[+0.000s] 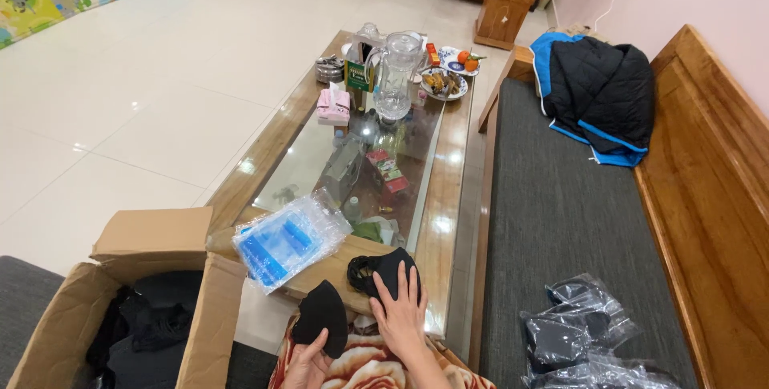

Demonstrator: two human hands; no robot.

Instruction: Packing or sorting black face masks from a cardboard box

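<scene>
Head view: right hand (400, 313) pressing black mask (386, 270); left hand (306, 366) holding black pad (322, 317).

Bag stack (290, 238) left, jug (396, 72) beyond, glass between

Two black fabric pieces, look like cloth face masks. First black mask (320, 317): curved, cupped shape, stands roughly upright, tilted a bit left, pinched at its bottom edge, near-left of the table's near edge, over the lap. Second black mask (384, 270): lies flat on the wooden near end of the table (452, 197), dark ear loops bunched at its left side, near half covered by spread fingers (400, 297). The two masks are close, second one right and slightly farther; cannot tell if touching.
</scene>
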